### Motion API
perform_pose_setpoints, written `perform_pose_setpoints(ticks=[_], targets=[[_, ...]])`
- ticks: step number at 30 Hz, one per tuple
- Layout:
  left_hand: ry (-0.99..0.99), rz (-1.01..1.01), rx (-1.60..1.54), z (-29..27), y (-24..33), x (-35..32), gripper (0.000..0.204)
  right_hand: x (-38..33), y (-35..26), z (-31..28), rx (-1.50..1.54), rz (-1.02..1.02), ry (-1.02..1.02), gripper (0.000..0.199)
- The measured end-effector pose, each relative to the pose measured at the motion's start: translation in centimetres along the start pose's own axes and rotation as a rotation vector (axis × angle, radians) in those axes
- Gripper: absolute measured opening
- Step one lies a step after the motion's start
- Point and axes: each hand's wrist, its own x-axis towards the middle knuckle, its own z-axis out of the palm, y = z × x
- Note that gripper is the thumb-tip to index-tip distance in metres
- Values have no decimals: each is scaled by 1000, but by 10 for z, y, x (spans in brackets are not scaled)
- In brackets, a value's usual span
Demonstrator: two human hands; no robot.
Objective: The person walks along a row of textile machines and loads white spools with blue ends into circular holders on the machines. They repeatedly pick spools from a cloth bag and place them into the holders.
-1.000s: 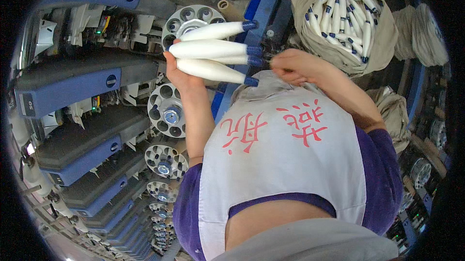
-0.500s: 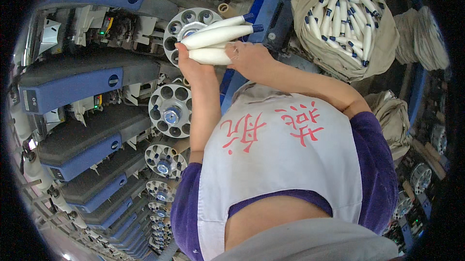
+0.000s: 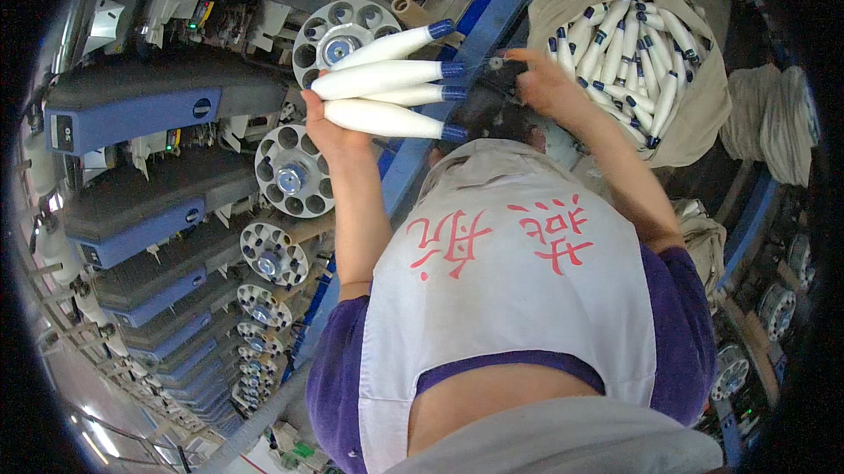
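Observation:
My left hand [image 3: 338,131] is closed round the lower ends of several white yarn bobbins [image 3: 387,78]. They fan out to the right, their dark blue tube tips pointing toward my right hand. My right hand [image 3: 549,85] is apart from them, between the bobbins and the sack, its forefinger stretched left and the other fingers curled. Faint thread-like traces seem to run between the blue tips and this hand; whatever its fingers grip is too fine to make out. Behind the held bobbins is a round grey bobbin magazine [image 3: 309,54] with round pockets, partly covered by them.
A beige cloth sack [image 3: 694,127] full of similar bobbins stands at the upper right. Dark machine units with blue fronts [image 3: 123,127] line the left, with more round magazines [image 3: 294,177] beside them. A blue rail [image 3: 505,3] crosses behind my hands. Brown tubes [image 3: 409,10] lie nearby.
My right hand has moved away from the bobbins, rightward toward the sack. The held bobbins now spread wider apart, and all their blue tips show. The view has shifted slightly.

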Motion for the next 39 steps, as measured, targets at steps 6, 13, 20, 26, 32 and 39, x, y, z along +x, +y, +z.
perform_pose_setpoints(ticks=[6,13,20,26,32,39], targets=[[127,-13,-59,-6,-17,-31,45,40,95,29,-130,-263,-262,18],[169,113,-174,-51,28,-33,43,11,9,-112,1265,-540,26,16],[49,121,-90,-115,85,-17,41,56,-6,32,211,-297,-31,33],[79,7,-263,-175,120,1,46,67,78,226,-5,209,-428,26],[205,6,-388,-205,127,-4,46,66,104,238,-306,-40,-119,14],[250,280,-163,-225,155,-24,45,73,7,80,656,-187,597,11]])
